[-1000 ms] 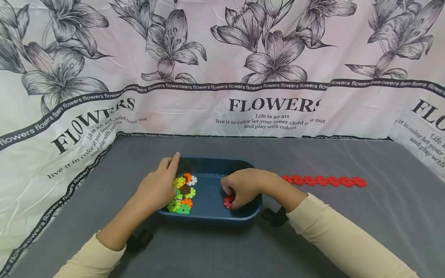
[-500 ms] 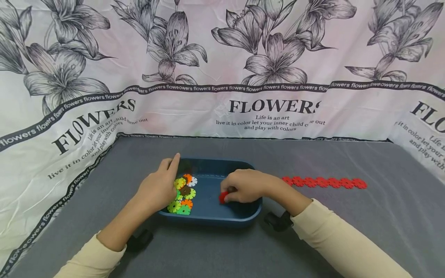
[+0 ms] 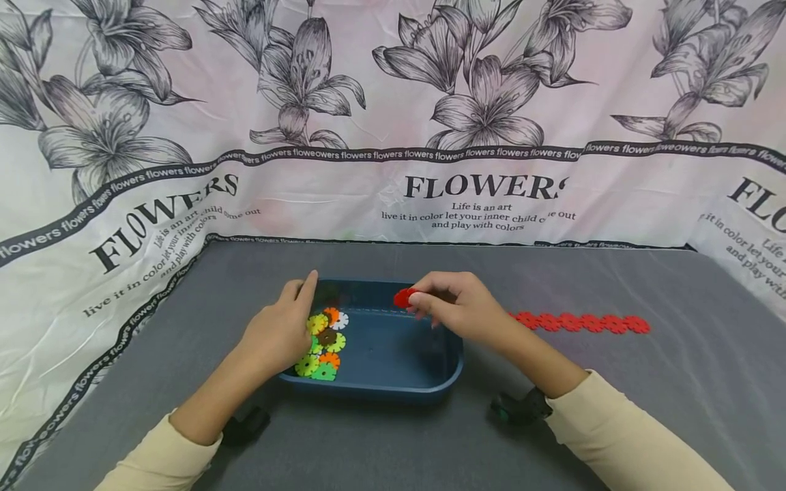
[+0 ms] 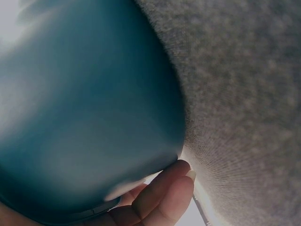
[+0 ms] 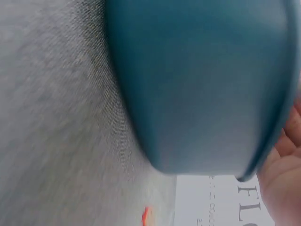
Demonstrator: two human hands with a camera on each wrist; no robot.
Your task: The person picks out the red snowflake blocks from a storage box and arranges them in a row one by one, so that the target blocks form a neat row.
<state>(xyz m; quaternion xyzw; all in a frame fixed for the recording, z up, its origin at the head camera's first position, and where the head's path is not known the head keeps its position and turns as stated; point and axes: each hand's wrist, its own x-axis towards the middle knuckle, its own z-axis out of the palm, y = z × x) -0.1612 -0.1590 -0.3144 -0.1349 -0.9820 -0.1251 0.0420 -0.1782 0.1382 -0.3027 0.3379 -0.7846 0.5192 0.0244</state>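
A dark blue plastic bin (image 3: 374,390) stands on the grey cloth. My left hand (image 3: 279,334) grips its left end, one finger lying along the rim; in the left wrist view the fingers (image 4: 162,195) curl against the bin's outer wall. Above the bin's back right part my right hand (image 3: 457,303) pinches a red notched disc (image 3: 404,297) between thumb and fingers. Inside the bin, near the left hand, lie several notched discs (image 3: 328,337) in yellow, green, orange, white and brown. To the right, a chain of red discs (image 3: 589,322) lies on the cloth, its left end hidden behind the right forearm.
A white cloth printed with flowers (image 3: 485,198) hangs behind and at both sides of the grey surface (image 3: 381,450). Dark wrist devices show below each forearm, the right one (image 3: 520,408) beside the bin's front right corner.
The right hand has picked up the red disc from the bin's floor and lifted it up and back, above the rim. The left hand and bin have stayed put.
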